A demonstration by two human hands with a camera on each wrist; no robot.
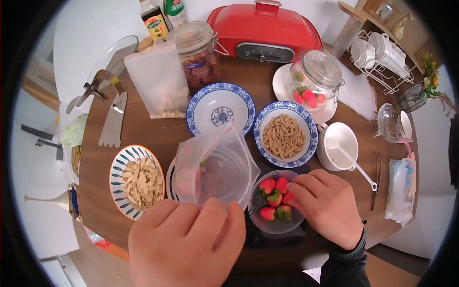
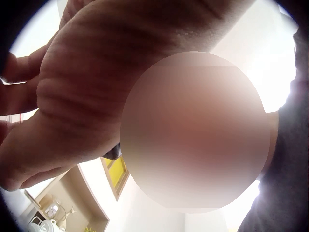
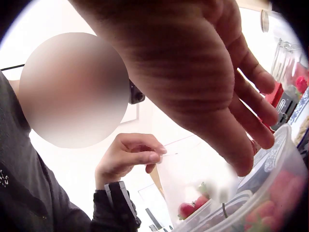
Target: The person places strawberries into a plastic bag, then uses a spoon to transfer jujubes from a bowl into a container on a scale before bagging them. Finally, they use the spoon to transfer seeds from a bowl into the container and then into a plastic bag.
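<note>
My left hand (image 1: 186,239) pinches the edge of a clear plastic bag (image 1: 234,158) that stands up over a round see-through container. In the right wrist view, red strawberries (image 3: 193,207) show at the bottom of the bag, overlapping it. My right hand (image 1: 330,205) reaches over a clear plastic tub (image 1: 256,222) of strawberries (image 1: 274,199). Its thumb and fingertips are around one strawberry (image 1: 288,198) at the tub's right side; in the right wrist view a bit of red shows between them. The left wrist view shows mostly the left palm (image 2: 87,87).
Behind the tub stand a bowl of brown finger-shaped pieces (image 1: 284,137) and an empty blue-rimmed bowl (image 1: 221,103). A plate of pale strips (image 1: 138,184) is left, a white pot (image 1: 339,143) right. Glass jars (image 1: 322,69) and a red cooker (image 1: 267,31) line the back.
</note>
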